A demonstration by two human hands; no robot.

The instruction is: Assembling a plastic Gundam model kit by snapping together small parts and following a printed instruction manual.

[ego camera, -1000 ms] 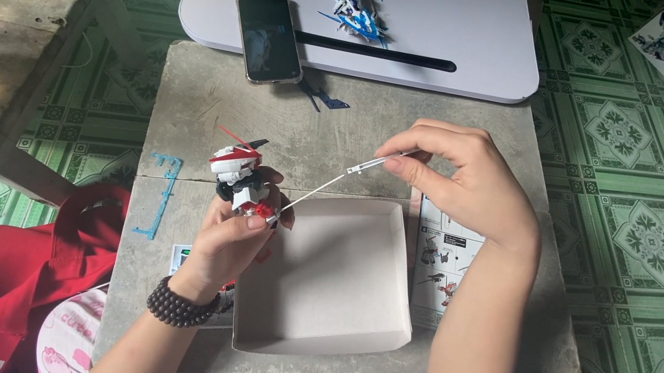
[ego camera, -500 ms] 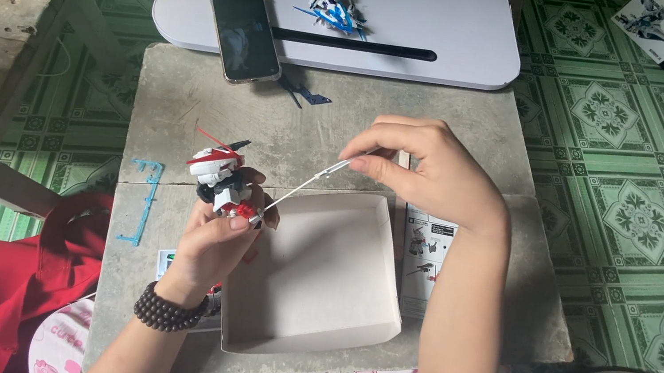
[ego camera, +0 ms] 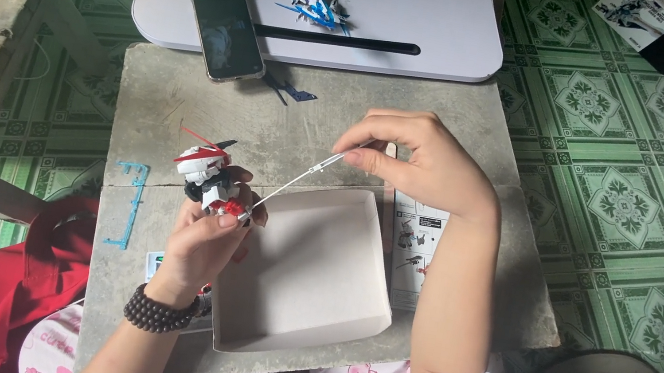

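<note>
So the left hand is wrapped around a small white-and-red plastic robot model, holding it up just over the grey concrete slab, right at the left edge of the shallow white cardboard box lid. The right hand pinches a thin white stick tool at its upper end, and the tip runs down-left to touch the model's red lower part. A black smartphone lies well apart, up top.

Dark-screened phone on white tray edge — dark printed box top right
</note>
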